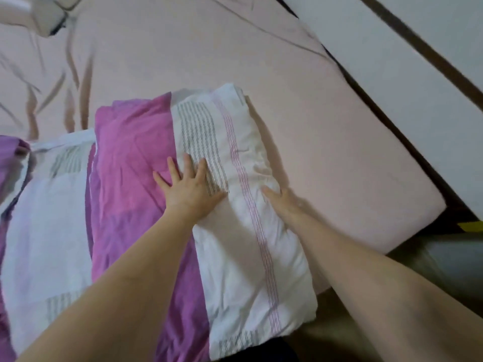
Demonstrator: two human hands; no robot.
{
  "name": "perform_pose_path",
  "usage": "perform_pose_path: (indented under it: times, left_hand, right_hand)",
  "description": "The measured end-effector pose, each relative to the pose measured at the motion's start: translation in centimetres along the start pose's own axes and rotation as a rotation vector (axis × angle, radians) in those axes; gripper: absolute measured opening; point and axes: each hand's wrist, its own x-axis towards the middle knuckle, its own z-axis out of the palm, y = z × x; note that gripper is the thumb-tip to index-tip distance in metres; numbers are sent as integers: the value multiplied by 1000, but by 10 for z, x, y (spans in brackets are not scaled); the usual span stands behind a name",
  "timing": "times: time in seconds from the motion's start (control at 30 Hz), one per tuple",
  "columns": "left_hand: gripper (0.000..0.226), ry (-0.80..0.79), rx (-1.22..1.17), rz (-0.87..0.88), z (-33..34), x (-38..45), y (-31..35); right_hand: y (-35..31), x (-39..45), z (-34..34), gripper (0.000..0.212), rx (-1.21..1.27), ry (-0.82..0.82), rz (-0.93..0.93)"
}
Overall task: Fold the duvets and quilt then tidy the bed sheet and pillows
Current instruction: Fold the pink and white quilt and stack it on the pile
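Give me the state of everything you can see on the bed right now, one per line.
Duvet: folded, lying near the bed's edge.
Left hand: flat, pressing the duvet.
Right hand: flat against the duvet's side.
Bed sheet: wrinkled at far left.
Pillow: at far corner.

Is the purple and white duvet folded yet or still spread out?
Folded: the duvet lies as a thick narrow bundle with a doubled edge near the bed corner, left hand flat on top, right hand against its side.

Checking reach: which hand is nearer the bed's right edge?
Right. The right hand presses the folded duvet's right side, nearer the pink sheet's edge; the left hand lies flat farther left.
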Motion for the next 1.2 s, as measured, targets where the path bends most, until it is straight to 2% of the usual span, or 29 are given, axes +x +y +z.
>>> perform_pose_path:
  times: [0.07,0.17,0.27,0.33,0.4,0.47,0.6,0.67,0.73,0.8,0.87,0.9,1.0,1.1,1.2]
  left_hand:
    - [101,-10,-9,-24,22,5,-3]
    - [104,-23,-61,-51,42,0,-6]
    - [107,-62,-63,-73,41,-3,-5]
    - [111,20,-88,-134,30,-2,-9]
    - [117,151,-133,-289,16,-5,-24]
    - [126,188,-232,-466,12,-6,-46]
    - [143,122,-563,-833,13,-24,-67]
    - [148,66,-645,-927,23,-27,-76]
    - [154,-12,-664,-943,25,-31,-87]
    - [145,-79,-660,-955,23,-37,-98]
    - [138,-89,-653,-955,25,-46,-112]
    - [142,-81,-680,-937,27,-51,-118]
    - [150,-42,-956,-901,37,-63,-128]
    - [128,-97,-984,-844,37,-68,-130]
    - [95,-46,-913,-731,30,-72,-123]
  right_hand:
    - [-1,18,9,87,111,-41,44]
    - [7,30,6,107,93,-127,145]
    - [17,29,-1,105,63,-176,198]
    - [15,24,0,93,123,-129,134]
    - [5,17,6,84,188,-73,26]
    - [2,12,12,82,181,-34,-36]
    - [4,1,22,64,92,111,-122]
    - [3,-2,24,60,54,133,-128]
    - [4,-4,26,61,38,127,-109]
    - [4,-6,25,62,47,125,-94]
    - [-1,-11,24,63,42,144,-75]
    - [-5,-15,23,64,48,139,-66]
    - [-12,-27,33,73,29,138,-84]
    - [-4,-28,54,101,-126,214,-22]
    - [-3,-39,64,96,-274,315,20]
